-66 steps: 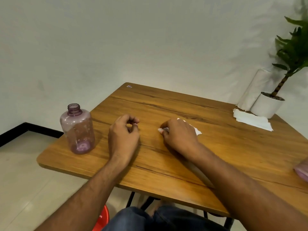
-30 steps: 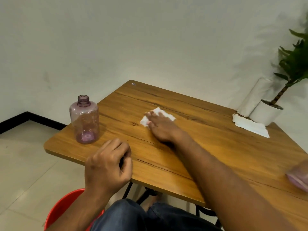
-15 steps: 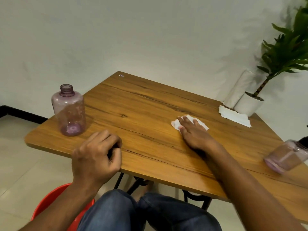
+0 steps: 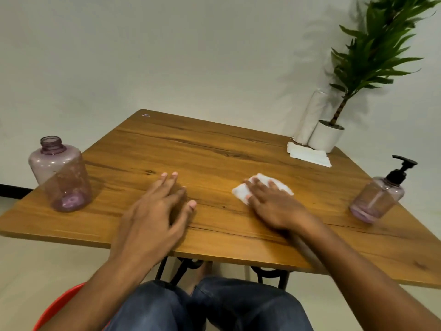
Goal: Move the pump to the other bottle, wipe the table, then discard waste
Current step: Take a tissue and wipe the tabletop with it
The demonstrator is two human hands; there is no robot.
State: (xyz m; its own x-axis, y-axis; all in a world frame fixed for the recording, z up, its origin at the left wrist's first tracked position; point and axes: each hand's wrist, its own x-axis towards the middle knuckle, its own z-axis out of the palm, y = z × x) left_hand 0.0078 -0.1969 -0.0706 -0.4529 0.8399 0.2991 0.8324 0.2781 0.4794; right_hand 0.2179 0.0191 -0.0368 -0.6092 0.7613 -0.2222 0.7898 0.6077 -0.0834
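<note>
Purple-tinted plastic marks the open bottle [image 4: 60, 174] at 9 o'clock on the desk [image 4: 214, 149], uncapped and seemingly empty apart from a tinted base; it looks light and easy to tip, best taken around its broad body. Just right of it the left hand [image 4: 152, 211] rests flat near the front edge, fingers [image 4: 171, 185] spread and holding nothing. Half a second ago that hand was curled in a loose fist off the desk edge; now it lies opened on the wood. At centre-right the right hand [image 4: 272, 203] presses a white tissue [image 4: 260, 187] flat against the desk, fingers [image 4: 256, 187] extended and close together over it. The tissue is soft, thin and limp, so it probably handles best pinned under a flat palm for wiping, then bunched into a wad for discarding. Compared with a second ago, it has travelled from the left-centre of the desk toward 3 o'clock. At far right stands the second bottle [image 4: 377, 199], now fully in view with the black pump [image 4: 402, 168] seated in its neck. Behind, at 1 o'clock, lie folded napkins [image 4: 307, 155], a paper roll [image 4: 310, 115] and a potted plant [image 4: 334, 134].
</note>
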